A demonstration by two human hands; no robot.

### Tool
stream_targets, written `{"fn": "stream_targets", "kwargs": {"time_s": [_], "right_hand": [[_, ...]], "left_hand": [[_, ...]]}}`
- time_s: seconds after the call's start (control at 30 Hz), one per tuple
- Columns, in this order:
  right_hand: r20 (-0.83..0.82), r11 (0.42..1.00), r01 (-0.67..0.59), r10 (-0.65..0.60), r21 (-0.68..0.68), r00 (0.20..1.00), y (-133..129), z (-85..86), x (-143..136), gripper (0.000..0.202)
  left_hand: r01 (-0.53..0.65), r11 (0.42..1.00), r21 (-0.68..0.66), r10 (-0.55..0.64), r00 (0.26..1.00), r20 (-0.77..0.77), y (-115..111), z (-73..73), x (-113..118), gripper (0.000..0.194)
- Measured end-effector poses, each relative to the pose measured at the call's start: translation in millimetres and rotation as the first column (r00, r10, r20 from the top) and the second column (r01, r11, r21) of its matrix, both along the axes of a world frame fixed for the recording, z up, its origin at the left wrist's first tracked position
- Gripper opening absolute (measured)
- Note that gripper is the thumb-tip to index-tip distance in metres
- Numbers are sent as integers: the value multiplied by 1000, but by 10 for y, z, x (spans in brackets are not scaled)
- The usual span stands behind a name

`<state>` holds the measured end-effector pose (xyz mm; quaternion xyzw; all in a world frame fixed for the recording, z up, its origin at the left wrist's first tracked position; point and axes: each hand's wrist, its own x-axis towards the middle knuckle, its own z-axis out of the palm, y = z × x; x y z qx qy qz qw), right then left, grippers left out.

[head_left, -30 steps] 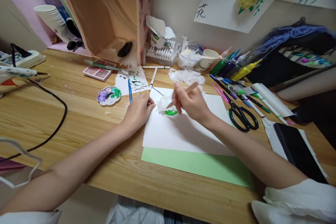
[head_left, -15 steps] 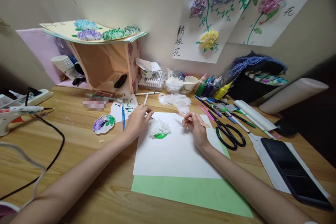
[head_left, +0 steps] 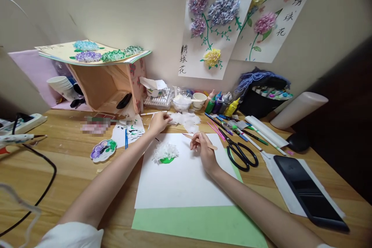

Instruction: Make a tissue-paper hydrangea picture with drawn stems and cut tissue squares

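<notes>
A white sheet (head_left: 186,186) lies over a green sheet (head_left: 197,223) on the wooden table. Near its upper left is a cluster of white paper petals (head_left: 165,150) with a green leaf shape (head_left: 167,160) below. My left hand (head_left: 159,121) reaches past the sheet's top edge, fingertips pinched beside the white tissue pieces (head_left: 187,121); anything between them is too small to make out. Over the sheet's upper right, my right hand (head_left: 204,148) is closed around a thin wooden stick (head_left: 213,147), which slants through its fingers.
Black scissors (head_left: 241,154) and a phone (head_left: 310,192) lie to the right. Paint bottles (head_left: 222,103), bowls (head_left: 182,103) and markers line the back. A paint palette (head_left: 103,150), paintbrushes (head_left: 126,136), a glue gun (head_left: 17,138) and a black cable (head_left: 50,162) are at the left.
My left hand has moved from beside the petal cluster up and away to the tissue pieces. My right hand still holds the stick over the sheet. The camera view has shifted.
</notes>
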<state>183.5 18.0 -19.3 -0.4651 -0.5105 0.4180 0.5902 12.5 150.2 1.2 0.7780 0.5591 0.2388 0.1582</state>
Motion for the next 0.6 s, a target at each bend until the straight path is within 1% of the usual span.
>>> {"fn": "stream_targets", "kwargs": {"time_s": [0.13,0.27,0.37,0.5,0.57,0.6], "right_hand": [[-10,1000,-13,13,-22,1000,11,-10,0,34],[-16,999,-7,7,-37,1000,21,-24,-1,35],[-6,1000,-5,4,-26,1000,20,-23,-2,36],[5,1000,-4,4,-12,1000,15,-15,0,35],[7,1000,-4,4,-10,1000,11,-12,2,35],[6,1000,-3,3,-11,1000,7,-9,3,34]], "left_hand": [[53,995,84,-48,997,-64,-29,163,-76,15],[138,976,170,-115,983,-143,-58,311,-94,19],[187,954,235,-142,970,-198,-99,359,-100,20],[180,928,326,-115,972,-207,-150,370,-144,19],[185,916,356,-127,975,-181,-187,397,-170,18],[176,918,354,-137,982,-132,-218,423,-181,17]]}}
